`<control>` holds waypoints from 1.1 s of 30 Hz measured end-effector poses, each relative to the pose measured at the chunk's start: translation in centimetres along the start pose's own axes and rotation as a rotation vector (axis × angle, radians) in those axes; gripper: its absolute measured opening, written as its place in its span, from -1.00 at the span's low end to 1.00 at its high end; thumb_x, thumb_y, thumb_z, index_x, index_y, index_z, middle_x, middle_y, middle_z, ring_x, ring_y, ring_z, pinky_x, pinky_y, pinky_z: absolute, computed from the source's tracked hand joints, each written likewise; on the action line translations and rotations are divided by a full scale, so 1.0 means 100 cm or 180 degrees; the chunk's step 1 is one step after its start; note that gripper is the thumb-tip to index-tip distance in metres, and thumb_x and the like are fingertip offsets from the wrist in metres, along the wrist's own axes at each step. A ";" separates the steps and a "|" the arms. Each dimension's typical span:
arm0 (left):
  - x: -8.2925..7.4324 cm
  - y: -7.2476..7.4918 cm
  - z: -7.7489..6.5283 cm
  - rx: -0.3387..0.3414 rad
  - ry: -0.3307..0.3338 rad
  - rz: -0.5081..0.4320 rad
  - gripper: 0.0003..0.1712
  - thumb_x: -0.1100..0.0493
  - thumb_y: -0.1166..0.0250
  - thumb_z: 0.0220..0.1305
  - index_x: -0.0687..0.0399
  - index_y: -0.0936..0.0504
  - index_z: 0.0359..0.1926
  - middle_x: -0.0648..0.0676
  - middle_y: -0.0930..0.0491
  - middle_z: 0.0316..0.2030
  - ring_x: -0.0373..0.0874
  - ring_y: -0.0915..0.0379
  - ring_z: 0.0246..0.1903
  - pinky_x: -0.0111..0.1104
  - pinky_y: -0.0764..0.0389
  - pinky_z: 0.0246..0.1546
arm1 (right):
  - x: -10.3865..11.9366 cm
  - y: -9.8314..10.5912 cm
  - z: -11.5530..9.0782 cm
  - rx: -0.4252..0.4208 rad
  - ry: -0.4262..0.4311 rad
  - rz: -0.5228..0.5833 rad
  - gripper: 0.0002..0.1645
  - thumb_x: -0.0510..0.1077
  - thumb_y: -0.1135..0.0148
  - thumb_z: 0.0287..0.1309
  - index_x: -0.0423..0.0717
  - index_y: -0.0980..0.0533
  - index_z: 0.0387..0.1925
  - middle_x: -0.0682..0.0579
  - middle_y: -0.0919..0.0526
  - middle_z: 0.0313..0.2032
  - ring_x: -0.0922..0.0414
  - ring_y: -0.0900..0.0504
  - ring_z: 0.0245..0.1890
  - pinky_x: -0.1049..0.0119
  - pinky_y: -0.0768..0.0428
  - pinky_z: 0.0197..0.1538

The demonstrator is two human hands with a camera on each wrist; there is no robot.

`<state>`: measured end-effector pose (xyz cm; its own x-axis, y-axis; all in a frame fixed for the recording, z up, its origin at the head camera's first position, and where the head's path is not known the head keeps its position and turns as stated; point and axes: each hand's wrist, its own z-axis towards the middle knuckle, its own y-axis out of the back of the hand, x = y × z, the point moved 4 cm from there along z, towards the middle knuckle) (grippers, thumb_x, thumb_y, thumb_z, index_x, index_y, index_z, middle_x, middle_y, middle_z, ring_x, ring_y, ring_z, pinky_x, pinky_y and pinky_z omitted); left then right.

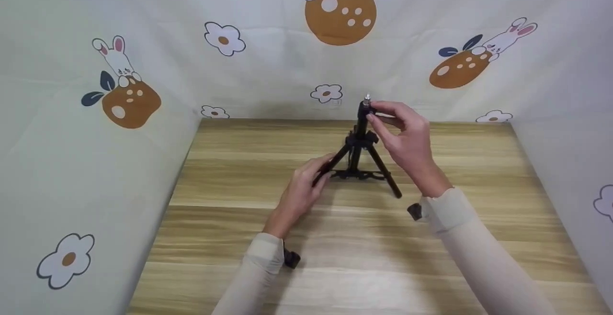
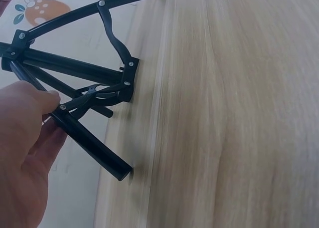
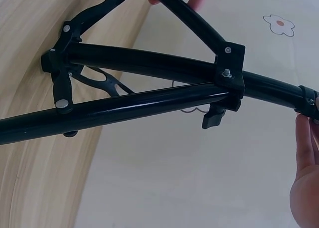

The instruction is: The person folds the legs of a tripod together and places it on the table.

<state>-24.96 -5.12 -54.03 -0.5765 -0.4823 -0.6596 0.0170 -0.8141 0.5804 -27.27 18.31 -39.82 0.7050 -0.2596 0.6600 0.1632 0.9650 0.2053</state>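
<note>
A small black tripod stand (image 1: 355, 158) stands on the table with its legs spread and a silver screw tip (image 1: 367, 98) at its top. My left hand (image 1: 300, 183) pinches its left leg between thumb and fingers; in the left wrist view that leg (image 2: 94, 145) slopes down to the wood. High on the column, my right hand (image 1: 408, 138) pinches the side of the top collar (image 3: 308, 99) with thumb and fingertips, which partly hide what they grip. Below that hand, a tightening knob (image 3: 213, 117) sticks out from the leg hub (image 3: 230, 63).
The wood-grain table (image 1: 230, 238) lies under the tripod. A pale cloth (image 1: 268, 66) printed with rabbits, oranges and flowers rises behind it and along both sides. Small black devices sit at the left wrist (image 1: 291, 258) and the right wrist (image 1: 414, 211).
</note>
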 end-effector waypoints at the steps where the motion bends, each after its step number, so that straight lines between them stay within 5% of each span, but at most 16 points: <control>1: 0.000 0.000 0.000 -0.0021 -0.0001 -0.0018 -0.45 0.33 -0.39 0.48 0.01 -0.61 0.43 0.09 -0.75 0.21 -0.07 -0.71 0.22 -0.36 -0.73 0.32 | -0.001 0.000 0.000 -0.0002 -0.0019 -0.0016 -0.69 -0.43 -0.50 0.25 -0.24 -0.76 0.02 -0.11 -0.84 0.01 0.14 -0.85 0.00 0.31 -0.85 0.12; 33: -0.004 -0.004 0.005 -0.0333 -0.0219 -0.0268 -0.43 0.46 -0.44 0.34 0.15 -0.67 0.34 0.20 -0.77 0.18 0.04 -0.79 0.12 -0.37 -0.78 0.24 | 0.000 0.003 0.000 0.0006 -0.0105 -0.0050 -0.85 -0.34 -0.50 0.30 -0.24 -0.78 -0.10 -0.11 -0.87 -0.03 0.13 -0.87 0.02 0.31 -0.87 0.04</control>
<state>-25.13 -4.42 -53.79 -0.6340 -0.3905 -0.6675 0.0493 -0.8818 0.4691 -27.22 18.59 -39.80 0.6792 -0.2759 0.6801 0.1728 0.9607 0.2172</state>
